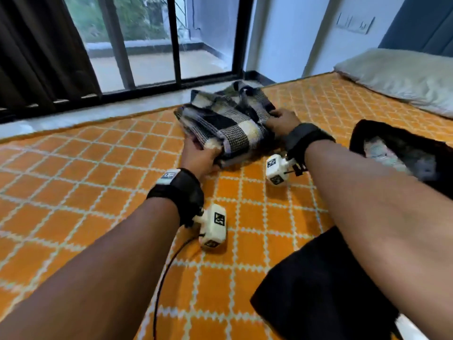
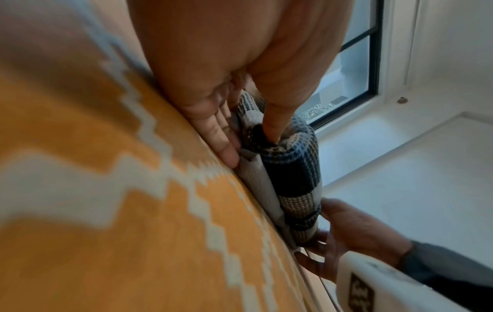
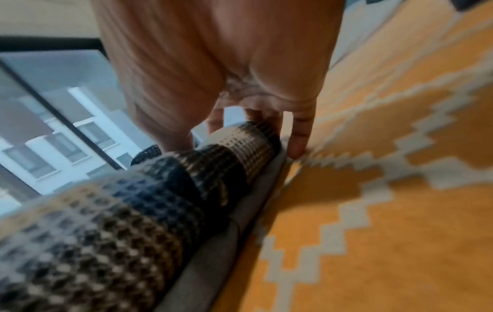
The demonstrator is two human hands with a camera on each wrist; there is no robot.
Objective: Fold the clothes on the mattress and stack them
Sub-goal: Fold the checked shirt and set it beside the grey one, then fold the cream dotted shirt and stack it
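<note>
A folded black-and-white checked garment [image 1: 228,121] lies on the orange-sheeted mattress [image 1: 98,180], near its far edge. My left hand [image 1: 201,155] grips its near left corner. In the left wrist view the thumb presses on top of the checked garment [image 2: 290,168] and the fingers [image 2: 213,130] slide under a pale grey layer beneath it. My right hand [image 1: 282,121] holds the right edge. In the right wrist view its thumb sits on the checked garment [image 3: 160,190] while its fingers [image 3: 298,137] reach down beside it to the sheet.
A black garment [image 1: 318,290] lies crumpled at the near right under my right forearm. Another dark garment [image 1: 404,155] lies at the right. A pillow [image 1: 404,74] is at the head of the mattress. Beyond the mattress edge are a strip of floor, a barred window [image 1: 171,45] and a dark curtain [image 1: 36,57].
</note>
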